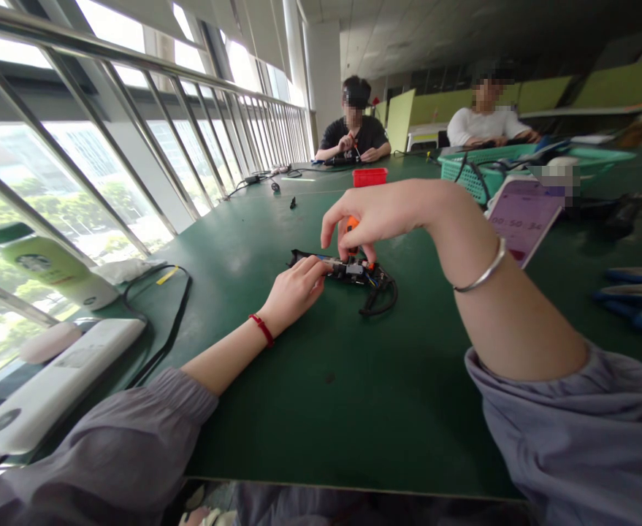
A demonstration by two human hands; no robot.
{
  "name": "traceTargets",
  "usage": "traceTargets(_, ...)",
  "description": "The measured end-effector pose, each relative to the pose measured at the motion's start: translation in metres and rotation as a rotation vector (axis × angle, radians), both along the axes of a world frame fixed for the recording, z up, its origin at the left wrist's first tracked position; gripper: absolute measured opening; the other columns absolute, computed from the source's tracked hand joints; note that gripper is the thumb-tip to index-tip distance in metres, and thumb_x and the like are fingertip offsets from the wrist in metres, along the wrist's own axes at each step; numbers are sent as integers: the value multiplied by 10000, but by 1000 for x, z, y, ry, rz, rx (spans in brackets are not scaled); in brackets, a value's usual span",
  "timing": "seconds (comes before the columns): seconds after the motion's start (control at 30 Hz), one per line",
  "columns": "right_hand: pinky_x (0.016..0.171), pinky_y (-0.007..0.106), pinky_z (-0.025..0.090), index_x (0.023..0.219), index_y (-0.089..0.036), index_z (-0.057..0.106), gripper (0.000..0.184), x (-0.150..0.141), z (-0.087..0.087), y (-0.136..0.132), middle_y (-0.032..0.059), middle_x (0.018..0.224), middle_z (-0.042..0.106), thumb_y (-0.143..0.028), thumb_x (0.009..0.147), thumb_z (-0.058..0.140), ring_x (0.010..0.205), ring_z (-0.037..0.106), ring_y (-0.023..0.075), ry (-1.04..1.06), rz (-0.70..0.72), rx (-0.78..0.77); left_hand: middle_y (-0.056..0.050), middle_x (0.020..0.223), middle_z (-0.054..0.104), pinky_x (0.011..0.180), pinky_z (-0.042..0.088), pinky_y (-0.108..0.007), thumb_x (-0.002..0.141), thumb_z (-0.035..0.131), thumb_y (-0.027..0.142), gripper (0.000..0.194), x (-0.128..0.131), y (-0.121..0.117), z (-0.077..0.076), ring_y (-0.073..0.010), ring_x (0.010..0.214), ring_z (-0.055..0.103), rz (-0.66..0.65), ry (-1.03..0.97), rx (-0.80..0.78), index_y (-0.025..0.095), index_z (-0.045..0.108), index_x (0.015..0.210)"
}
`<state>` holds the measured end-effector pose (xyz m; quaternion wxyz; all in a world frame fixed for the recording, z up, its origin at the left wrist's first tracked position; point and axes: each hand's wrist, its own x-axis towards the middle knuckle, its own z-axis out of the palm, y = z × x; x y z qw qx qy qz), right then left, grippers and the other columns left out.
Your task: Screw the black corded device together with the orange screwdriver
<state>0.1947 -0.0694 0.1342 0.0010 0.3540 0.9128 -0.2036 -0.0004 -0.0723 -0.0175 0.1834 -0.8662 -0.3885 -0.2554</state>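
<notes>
A long black housing, its inside parts and wires exposed, lies on the green table. A black cable curls from its right end. My left hand grips the housing's left part, fingertips closed against its near edge. Above it arches my right hand, fingers pointing down around a screwdriver with an orange and black handle. The screwdriver stands upright over the housing; its tip is hidden.
A red box and a green basket stand farther back. A phone leans at the right, near blue-and-white gloves. At the left are a bottle, a white device and a cable. Two people sit opposite.
</notes>
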Motion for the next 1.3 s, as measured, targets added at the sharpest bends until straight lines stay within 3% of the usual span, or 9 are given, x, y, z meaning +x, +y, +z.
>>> traceTargets(0.4,650,299,488,1046,-205,631,292,0,-3,6,37,901,692,-180,764,560,586,661,151,70,-116,21,-36,955,592,701,462,-236,867,428,134,186,0,1,-2,-153,876,562,-11,4,17,189,538,1007)
traceTargets(0.67,522,287,468,1002,-198,656,283,-9,0,-6,54,836,684,-169,735,567,571,646,174,-11,-81,27,-36,935,590,691,464,-236,878,421,148,175,1,2,0,-154,862,561,-10,2,9,189,544,995)
traceTargets(0.97,514,250,448,991,-143,648,262,-25,-12,-9,61,713,677,-152,778,496,512,610,132,79,7,206,-30,910,583,711,472,-234,852,423,115,193,3,4,-1,-154,862,565,2,-22,21,190,542,984)
traceTargets(1.3,652,277,473,1076,-203,611,277,1,2,-4,37,920,677,-249,810,549,684,672,164,110,-58,100,-31,964,602,713,474,-233,873,422,129,187,-3,1,-1,-152,891,580,-9,-45,5,189,532,1012)
